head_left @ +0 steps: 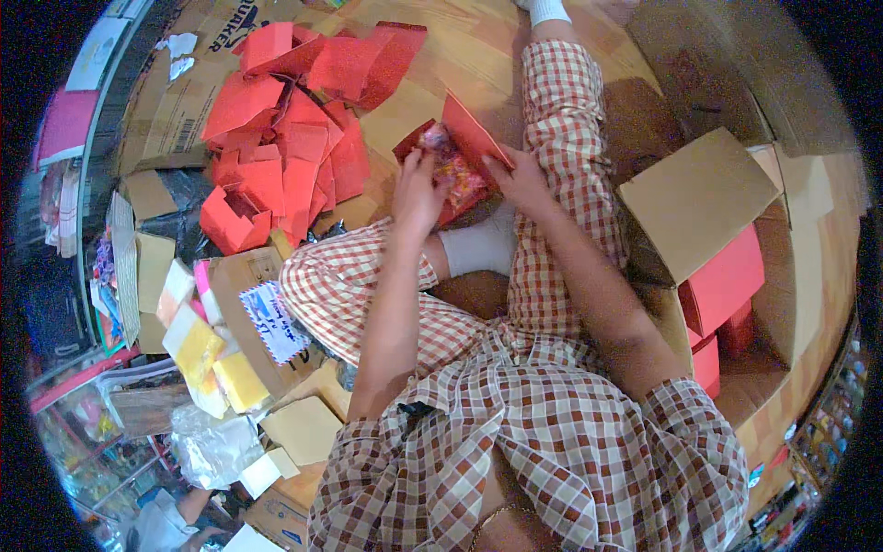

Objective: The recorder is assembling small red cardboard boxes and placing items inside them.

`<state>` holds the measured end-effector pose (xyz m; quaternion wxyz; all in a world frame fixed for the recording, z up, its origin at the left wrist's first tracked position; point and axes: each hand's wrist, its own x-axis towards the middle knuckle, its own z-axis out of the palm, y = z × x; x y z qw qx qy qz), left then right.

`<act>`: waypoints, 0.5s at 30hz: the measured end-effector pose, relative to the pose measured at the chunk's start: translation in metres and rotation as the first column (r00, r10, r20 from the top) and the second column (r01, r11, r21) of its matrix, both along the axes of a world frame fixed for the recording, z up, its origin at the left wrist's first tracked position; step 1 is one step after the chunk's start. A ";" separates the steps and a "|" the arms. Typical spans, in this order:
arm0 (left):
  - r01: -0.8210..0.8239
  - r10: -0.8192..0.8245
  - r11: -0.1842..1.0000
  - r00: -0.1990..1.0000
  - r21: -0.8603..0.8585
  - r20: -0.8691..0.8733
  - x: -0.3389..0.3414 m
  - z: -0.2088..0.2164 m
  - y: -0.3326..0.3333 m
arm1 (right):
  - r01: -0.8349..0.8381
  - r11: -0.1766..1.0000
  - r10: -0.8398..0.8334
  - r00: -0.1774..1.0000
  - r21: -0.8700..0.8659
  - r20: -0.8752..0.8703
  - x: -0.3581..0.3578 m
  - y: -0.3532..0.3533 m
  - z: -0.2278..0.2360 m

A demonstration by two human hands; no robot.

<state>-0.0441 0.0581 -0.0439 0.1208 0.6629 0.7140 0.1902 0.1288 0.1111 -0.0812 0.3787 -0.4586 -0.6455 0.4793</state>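
Note:
A red cardboard box (472,133) with its lid flap raised is held above the floor, in front of my crossed legs. Inside it lie small, shiny, multicoloured wrapped pieces (457,175), too blurred to name. My left hand (418,195) grips the box's left side, its fingertips by the contents. On the other side, my right hand (522,182) is closed on the right edge of the box at the base of the flap. To the left is a heap of red folded cardboard boxes (299,147), some of them opened out.
At my right stands an open brown carton (699,198) with red boxes (722,285) in it. Yellow and white packs (207,350), a clear plastic bag (212,446) and a carton with a label (273,322) crowd my left. Flattened cardboard (175,101) lies beyond the heap.

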 end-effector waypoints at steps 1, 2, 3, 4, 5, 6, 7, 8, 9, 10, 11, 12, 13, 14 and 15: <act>-0.033 0.022 0.994 0.994 -0.102 -0.108 0.004 0.000 0.002 | -0.051 0.998 0.048 0.997 -0.045 -0.058 0.003 0.000 -0.001; -0.040 0.029 0.994 0.993 -0.098 -0.116 0.008 0.001 0.004 | -0.050 0.996 0.047 0.998 -0.073 -0.039 0.002 0.000 -0.002; -0.086 0.053 0.978 0.984 -0.189 -0.170 0.012 -0.001 0.010 | -0.052 0.994 0.051 0.999 -0.097 -0.010 0.003 0.001 -0.003; -0.123 0.069 0.957 0.976 -0.263 -0.207 0.016 -0.003 0.014 | -0.027 0.990 0.033 0.999 -0.135 0.040 0.002 0.001 -0.004; -0.131 0.072 0.955 0.972 -0.265 -0.223 0.019 -0.006 0.018 | -0.050 0.993 0.052 0.998 -0.109 0.021 0.002 0.002 -0.004; -0.169 0.120 0.935 0.978 -0.311 -0.172 0.021 -0.009 0.019 | -0.056 0.996 0.056 0.998 -0.073 0.000 0.002 0.002 -0.005; -0.196 0.167 0.916 0.980 -0.351 -0.112 0.019 -0.012 0.020 | -0.053 0.997 0.053 0.999 -0.059 0.002 0.001 0.002 -0.005; -0.213 0.177 0.912 0.975 -0.350 -0.133 0.015 -0.015 0.020 | -0.068 0.997 0.067 0.997 -0.029 -0.032 0.000 0.002 -0.006; -0.195 0.187 0.945 0.981 -0.264 -0.054 0.013 -0.019 0.018 | -0.048 0.998 0.047 0.998 -0.039 -0.039 0.001 0.002 -0.007; -0.172 0.183 0.961 0.983 -0.216 0.032 0.013 -0.024 0.016 | -0.012 0.996 0.011 1.000 -0.091 -0.012 0.000 0.002 -0.008; -0.117 0.127 0.983 0.990 -0.143 0.061 0.009 -0.027 0.014 | -0.014 0.999 0.013 0.999 -0.052 -0.037 0.001 0.002 -0.009; -0.114 0.121 0.987 0.991 -0.110 0.056 0.008 -0.030 0.013 | -0.004 0.999 0.005 1.000 -0.041 0.017 0.001 0.002 -0.009; -0.133 0.139 0.984 0.989 -0.121 0.044 0.007 -0.032 0.008 | 0.028 0.998 -0.023 0.995 -0.055 0.101 0.001 0.001 -0.009; -0.147 0.153 0.977 0.988 -0.156 0.026 0.006 -0.033 0.005 | 0.002 0.999 0.000 0.998 -0.036 0.066 0.002 0.000 -0.008; -0.170 0.175 0.967 0.985 -0.192 0.010 0.008 -0.032 0.002 | 0.020 0.999 -0.019 0.999 -0.032 0.047 0.001 -0.001 -0.007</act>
